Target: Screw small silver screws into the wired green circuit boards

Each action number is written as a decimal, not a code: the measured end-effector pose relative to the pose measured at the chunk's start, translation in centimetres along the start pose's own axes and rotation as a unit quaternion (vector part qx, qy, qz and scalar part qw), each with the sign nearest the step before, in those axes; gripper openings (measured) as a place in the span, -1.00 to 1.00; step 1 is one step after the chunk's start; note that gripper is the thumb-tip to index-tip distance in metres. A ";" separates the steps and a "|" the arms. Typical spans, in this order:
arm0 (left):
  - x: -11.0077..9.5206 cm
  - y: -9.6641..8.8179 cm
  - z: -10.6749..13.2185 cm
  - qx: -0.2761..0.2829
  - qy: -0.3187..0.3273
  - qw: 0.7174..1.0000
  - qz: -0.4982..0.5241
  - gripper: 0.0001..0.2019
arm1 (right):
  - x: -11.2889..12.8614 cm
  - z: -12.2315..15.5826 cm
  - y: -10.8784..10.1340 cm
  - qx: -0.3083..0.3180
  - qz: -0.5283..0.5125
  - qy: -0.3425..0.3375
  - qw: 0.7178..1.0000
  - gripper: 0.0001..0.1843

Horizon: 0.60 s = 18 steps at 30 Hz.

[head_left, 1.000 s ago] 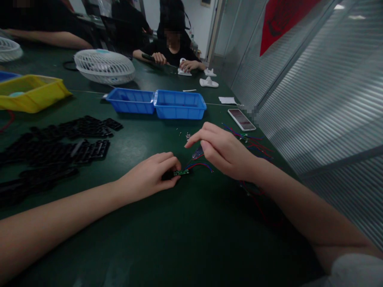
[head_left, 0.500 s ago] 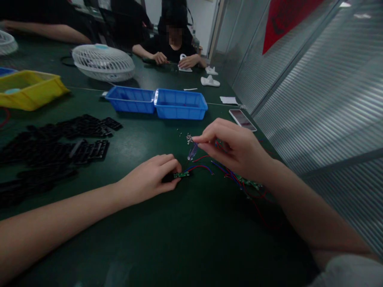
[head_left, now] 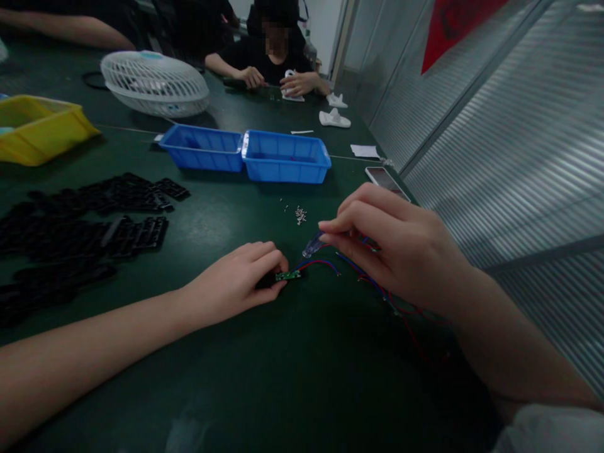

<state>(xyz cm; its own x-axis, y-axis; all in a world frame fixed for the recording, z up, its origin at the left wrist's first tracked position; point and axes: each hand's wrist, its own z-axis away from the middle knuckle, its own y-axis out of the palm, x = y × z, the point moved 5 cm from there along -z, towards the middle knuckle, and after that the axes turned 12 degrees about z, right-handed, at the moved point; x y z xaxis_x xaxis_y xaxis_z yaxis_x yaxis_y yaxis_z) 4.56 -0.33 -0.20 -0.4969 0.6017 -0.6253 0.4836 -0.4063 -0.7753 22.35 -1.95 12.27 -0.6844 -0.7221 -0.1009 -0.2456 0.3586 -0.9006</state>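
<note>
My left hand [head_left: 250, 274] rests on the table, with thumb and fingers closed on a small green circuit board [head_left: 289, 275]. A red and a blue wire [head_left: 323, 262] curve away from the board to the right. Between the fingertips of my right hand [head_left: 382, 242] is a small screwdriver with a clear, bluish handle [head_left: 313, 244]. It slants down to the left, above and right of the board; its tip is too fine to make out. A small pile of screws [head_left: 301, 215] lies just beyond it. More red and blue wires [head_left: 389, 299] lie partly hidden under my right hand.
Many black plastic parts [head_left: 85, 236] spread over the left of the table. Beyond are two blue bins [head_left: 287, 171], a yellow bin [head_left: 42, 138], a white fan grille [head_left: 155, 88] and a phone [head_left: 384, 179]. Across the table, a person's hands [head_left: 295, 85] handle a white part.
My right hand has moved right and slightly nearer with the screwdriver, which now tilts more and no longer overlaps the screws. My left hand stays on the board. The view has shifted slightly.
</note>
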 end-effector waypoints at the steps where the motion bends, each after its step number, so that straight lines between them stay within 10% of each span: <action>1: 0.0 0.0 0.0 -0.003 0.002 1.000 0.001 -0.87 | 0.1 0.0 0.0 0.001 0.004 0.000 1.000 -0.82; 18: 0.0 0.0 0.1 -0.003 0.004 1.000 -0.001 -0.87 | 0.1 0.0 2.6 0.095 0.078 0.021 0.992 -0.45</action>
<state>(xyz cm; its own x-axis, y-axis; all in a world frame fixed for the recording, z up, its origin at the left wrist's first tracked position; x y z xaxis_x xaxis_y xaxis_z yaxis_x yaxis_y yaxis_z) 4.52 -0.39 -0.25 -0.4921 0.6078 -0.6232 0.4866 -0.4015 -0.7759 21.60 -1.08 9.89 -0.7333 -0.6392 -0.2317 -0.0032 0.3440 -0.9389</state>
